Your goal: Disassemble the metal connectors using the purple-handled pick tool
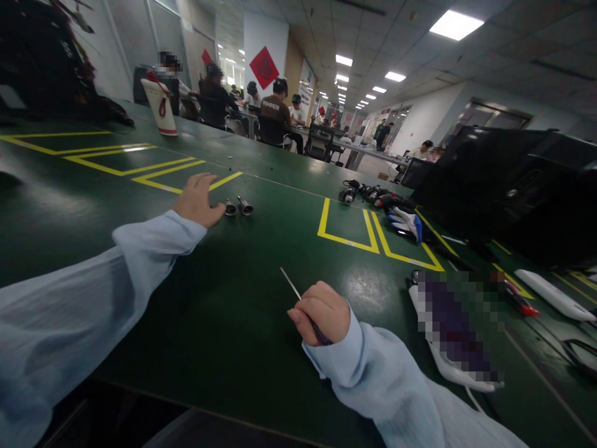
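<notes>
My left hand [199, 200] hovers over the green table [224, 298] with its fingers apart, holding nothing. Just right of its thumb are two small, shiny metal parts, cup-like at one end: a nearer-to-hand metal piece [230, 208] and a second metal piece [245, 206]. Whether the thumb touches the first one, I cannot tell. Closer to me, my right hand [324, 311] is closed round the dark handle of a thin screwdriver [290, 283]. Its slim metal shaft points up and left, and its tip is apart from the metal pieces. The palm hides most of the handle.
A white paper cup [161, 106] stands at the back left. Yellow tape outlines [347, 241] mark the tabletop. On the right lie a blue-and-white glove [405, 224], dark cabled gear [368, 191], a white device [443, 367] with a cord, and a red-tipped tool [527, 307]. Several people sit beyond.
</notes>
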`<action>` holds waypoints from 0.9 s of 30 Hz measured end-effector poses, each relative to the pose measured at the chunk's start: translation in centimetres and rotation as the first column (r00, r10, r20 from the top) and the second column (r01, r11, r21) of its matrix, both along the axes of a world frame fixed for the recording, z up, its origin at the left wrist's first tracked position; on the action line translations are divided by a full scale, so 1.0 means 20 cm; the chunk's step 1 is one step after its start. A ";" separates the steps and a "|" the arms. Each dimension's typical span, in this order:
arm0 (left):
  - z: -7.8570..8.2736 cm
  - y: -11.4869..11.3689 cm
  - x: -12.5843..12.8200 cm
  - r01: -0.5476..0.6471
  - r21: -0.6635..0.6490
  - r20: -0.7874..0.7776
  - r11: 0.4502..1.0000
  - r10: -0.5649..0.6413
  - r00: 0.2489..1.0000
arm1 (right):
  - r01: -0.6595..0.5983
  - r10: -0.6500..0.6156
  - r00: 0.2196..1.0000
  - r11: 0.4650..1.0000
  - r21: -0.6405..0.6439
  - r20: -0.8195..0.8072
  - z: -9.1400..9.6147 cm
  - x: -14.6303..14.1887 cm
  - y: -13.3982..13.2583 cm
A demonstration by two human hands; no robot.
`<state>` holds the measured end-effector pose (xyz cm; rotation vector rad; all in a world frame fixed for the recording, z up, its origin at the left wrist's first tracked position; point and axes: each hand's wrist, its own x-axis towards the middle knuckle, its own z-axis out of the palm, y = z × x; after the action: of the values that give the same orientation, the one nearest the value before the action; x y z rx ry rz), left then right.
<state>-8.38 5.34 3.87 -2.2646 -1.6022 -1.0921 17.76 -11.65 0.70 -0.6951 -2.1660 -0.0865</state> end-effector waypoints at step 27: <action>-0.07 0.16 -0.15 0.002 -0.273 -0.186 0.962 -0.055 0.981 | 0.103 -0.099 0.993 0.992 -0.078 0.062 -0.01 -0.01 -0.03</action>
<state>-11.42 8.60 2.49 -2.4804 -1.7331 -0.6651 17.65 -12.23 0.52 -0.8585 -2.1987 -0.0733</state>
